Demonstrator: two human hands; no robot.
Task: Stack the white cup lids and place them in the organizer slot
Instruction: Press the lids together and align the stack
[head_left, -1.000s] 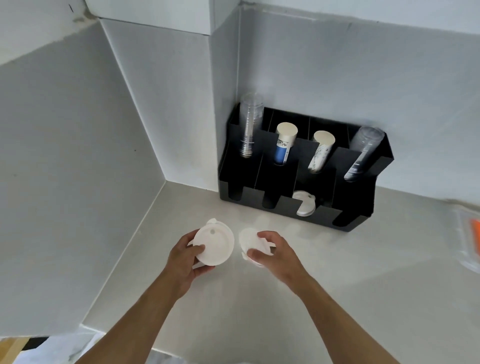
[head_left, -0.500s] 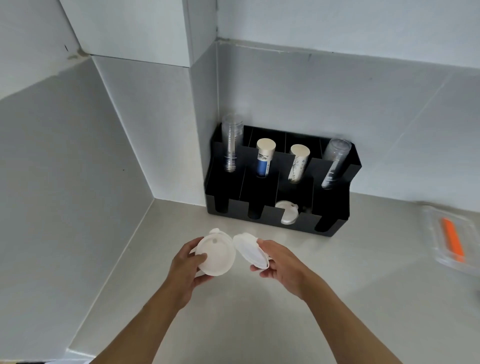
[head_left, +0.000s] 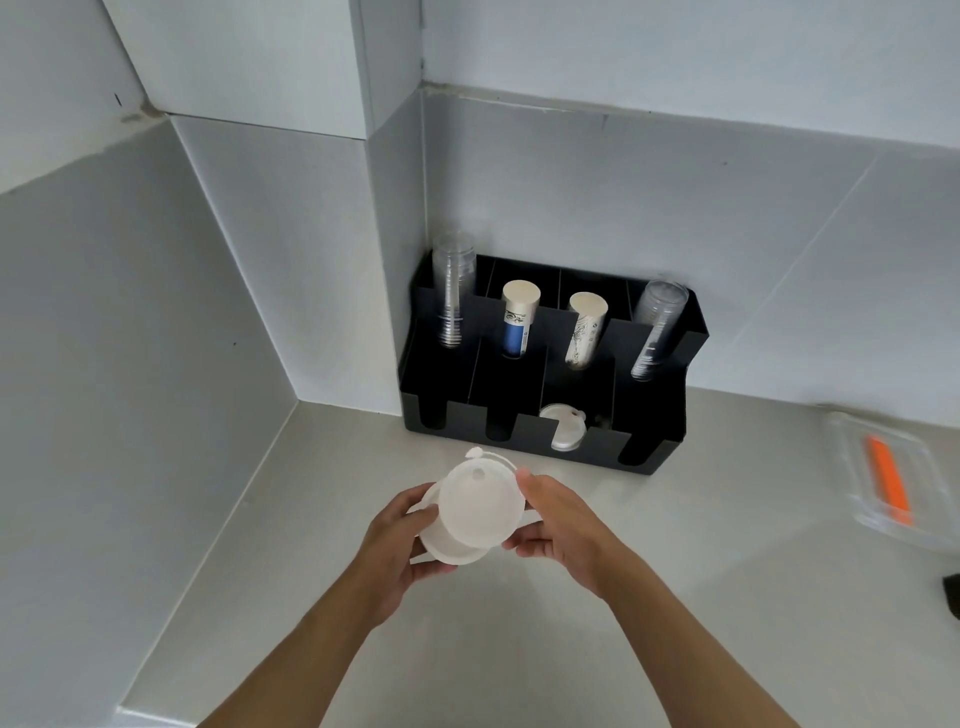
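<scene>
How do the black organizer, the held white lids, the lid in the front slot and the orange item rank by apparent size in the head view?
1. Black organizer.
2. Held white lids, though they are nearer the camera.
3. Lid in the front slot and orange item: too alike to rank.

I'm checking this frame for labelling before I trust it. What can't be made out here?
- How many white lids are held: the head view shows overlapping discs, and the left hand and right hand cover their edges.
- The lid in the organizer slot: the organizer front wall hides its lower part.
- The clear tray with an orange item: blurred.
- A dark object: cut off by the right edge.
</scene>
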